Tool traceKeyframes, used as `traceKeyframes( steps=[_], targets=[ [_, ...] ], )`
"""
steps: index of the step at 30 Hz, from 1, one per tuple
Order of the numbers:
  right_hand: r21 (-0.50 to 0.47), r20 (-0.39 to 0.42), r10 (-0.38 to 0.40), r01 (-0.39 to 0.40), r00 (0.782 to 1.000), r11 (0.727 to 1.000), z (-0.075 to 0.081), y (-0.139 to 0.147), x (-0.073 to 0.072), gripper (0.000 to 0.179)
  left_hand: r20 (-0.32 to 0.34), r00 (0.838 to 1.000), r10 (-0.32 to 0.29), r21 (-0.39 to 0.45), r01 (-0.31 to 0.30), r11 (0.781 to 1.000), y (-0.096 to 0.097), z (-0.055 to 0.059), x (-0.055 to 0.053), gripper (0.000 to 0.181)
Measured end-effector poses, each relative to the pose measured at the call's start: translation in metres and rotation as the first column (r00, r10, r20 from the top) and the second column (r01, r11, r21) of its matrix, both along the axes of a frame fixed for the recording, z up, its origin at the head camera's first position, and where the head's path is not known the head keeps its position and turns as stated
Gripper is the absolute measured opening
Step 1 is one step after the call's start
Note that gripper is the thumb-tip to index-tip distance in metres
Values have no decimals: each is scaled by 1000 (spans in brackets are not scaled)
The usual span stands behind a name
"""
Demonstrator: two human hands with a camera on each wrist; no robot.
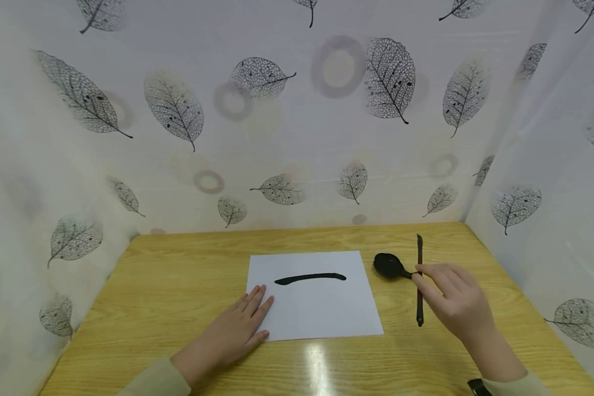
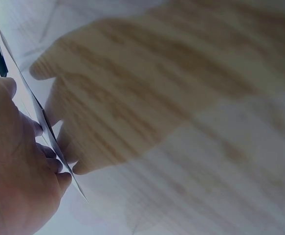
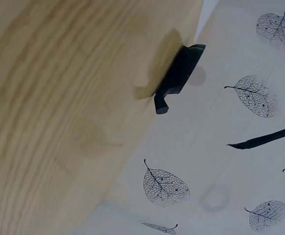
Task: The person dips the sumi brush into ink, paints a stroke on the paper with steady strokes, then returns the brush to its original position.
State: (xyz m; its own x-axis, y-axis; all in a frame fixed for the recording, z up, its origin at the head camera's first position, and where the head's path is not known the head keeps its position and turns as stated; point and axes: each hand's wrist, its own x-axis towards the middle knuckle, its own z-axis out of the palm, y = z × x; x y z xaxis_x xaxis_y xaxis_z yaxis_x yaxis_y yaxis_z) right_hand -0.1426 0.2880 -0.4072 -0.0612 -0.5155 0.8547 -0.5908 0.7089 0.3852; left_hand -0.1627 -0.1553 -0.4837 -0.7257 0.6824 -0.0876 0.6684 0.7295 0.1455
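My left hand (image 1: 237, 330) rests on the left edge of a white paper sheet (image 1: 322, 313), fingers extended. A single black brushstroke (image 1: 309, 278) runs across the sheet. To the right, my right hand (image 1: 457, 300) pinches a slim dark brush (image 1: 419, 302) near its middle. One end of the brush tapers to a point, which also shows in the right wrist view as a dark tip (image 3: 252, 142). Beside those fingers is a black spoon-shaped dish (image 1: 389, 265), its short handle crossing behind the brush in the head view. The right hand itself is out of the right wrist view.
A wood-grain table (image 1: 178, 275) lies under everything. Behind it and at both sides hang pale curtains (image 1: 297, 126) printed with dark leaf skeletons. The dish stands between the sheet and my right hand, toward the far right of the table.
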Motion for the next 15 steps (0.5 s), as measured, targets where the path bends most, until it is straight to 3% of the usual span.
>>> traceKeyframes(
  steps=[6, 15],
  targets=[
    [136, 43, -14, 8, 999, 991, -13, 9, 0, 37, 8, 1000, 5, 1, -5, 1000, 0, 1, 1, 68],
    [234, 115, -30, 2, 993, 972, -30, 16, -2, 43, 7, 1000, -1, 4, 1, 1000, 0, 1, 1, 68]
  ],
)
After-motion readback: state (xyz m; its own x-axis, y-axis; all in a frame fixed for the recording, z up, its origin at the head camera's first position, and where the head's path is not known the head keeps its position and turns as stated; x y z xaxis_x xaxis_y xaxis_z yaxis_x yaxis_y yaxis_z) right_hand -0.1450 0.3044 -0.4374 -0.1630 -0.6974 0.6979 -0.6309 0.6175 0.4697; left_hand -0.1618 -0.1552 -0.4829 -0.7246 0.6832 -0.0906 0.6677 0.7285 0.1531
